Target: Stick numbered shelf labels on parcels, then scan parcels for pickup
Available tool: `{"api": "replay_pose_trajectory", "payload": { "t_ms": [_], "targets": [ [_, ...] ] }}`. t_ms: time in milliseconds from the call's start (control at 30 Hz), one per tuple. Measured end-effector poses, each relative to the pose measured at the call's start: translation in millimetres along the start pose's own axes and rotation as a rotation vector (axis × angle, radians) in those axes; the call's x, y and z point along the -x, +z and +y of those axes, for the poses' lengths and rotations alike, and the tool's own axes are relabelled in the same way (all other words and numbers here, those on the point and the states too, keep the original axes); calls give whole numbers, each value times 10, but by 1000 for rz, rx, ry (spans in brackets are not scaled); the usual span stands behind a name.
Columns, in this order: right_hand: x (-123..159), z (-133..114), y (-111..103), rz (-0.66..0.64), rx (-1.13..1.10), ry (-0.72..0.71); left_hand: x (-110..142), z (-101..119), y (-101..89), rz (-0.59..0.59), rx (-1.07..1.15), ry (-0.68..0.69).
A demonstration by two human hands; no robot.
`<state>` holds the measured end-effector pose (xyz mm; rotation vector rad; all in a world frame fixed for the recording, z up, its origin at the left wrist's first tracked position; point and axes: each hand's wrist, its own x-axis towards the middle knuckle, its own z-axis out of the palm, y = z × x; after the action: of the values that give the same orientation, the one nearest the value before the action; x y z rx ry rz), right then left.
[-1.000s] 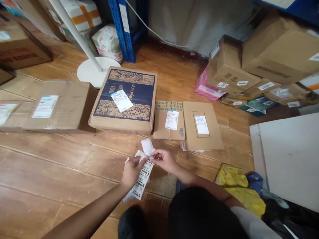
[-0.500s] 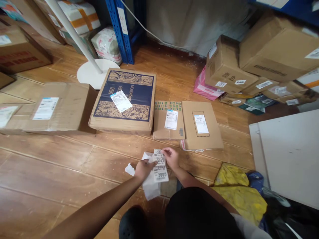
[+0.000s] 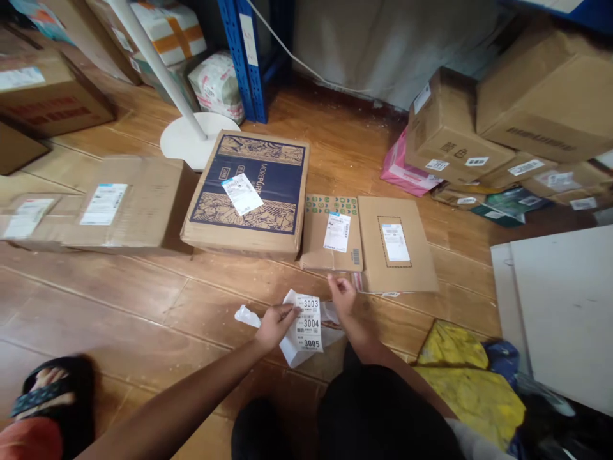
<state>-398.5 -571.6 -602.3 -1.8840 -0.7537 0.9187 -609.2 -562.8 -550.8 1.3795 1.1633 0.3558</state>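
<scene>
My left hand [image 3: 276, 326] pinches a strip of printed number stickers [image 3: 311, 324], showing 3003, 3004 and 3005, on crumpled white backing paper [image 3: 293, 351]. Just right of it, my right hand [image 3: 345, 299] is raised with thumb and forefinger pinched together. The 3002 sticker is gone from the strip's top and seems to be in that pinch, though its face is hidden. Beyond the right hand lie a small flat carton [image 3: 330, 246] with a green pattern and a flat brown parcel [image 3: 400, 246], each bearing a white shipping label.
A blue-topped carton [image 3: 246, 191] and a plain brown box [image 3: 129, 204] continue the row leftward. Stacked boxes [image 3: 454, 134] stand at right, near a white board [image 3: 565, 306] and yellow bags [image 3: 472, 390]. Another person's sandalled foot [image 3: 52, 396] is at lower left.
The 3002 sticker has come off the strip, leaving 3003 on top. My right hand has moved up and right, away from the strip. A person's foot has appeared at lower left.
</scene>
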Motion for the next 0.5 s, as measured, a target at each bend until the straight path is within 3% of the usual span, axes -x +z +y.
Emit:
{"api": "replay_pose_trajectory", "payload": {
  "t_ms": [100,167,333,500],
  "targets": [
    [202,-314,61,-414,-68,-33,-24,71,-132,63,-53,107],
    [261,-506,117,-588,-92,-53,-33,103,-192,91,-34,109],
    [200,-858,262,-689,-28,-66,-43,111,-281,130,241,-47],
    [120,-1138,556,-708,100,-72,41,-11,-521,338,188,-130]
  ]
}}
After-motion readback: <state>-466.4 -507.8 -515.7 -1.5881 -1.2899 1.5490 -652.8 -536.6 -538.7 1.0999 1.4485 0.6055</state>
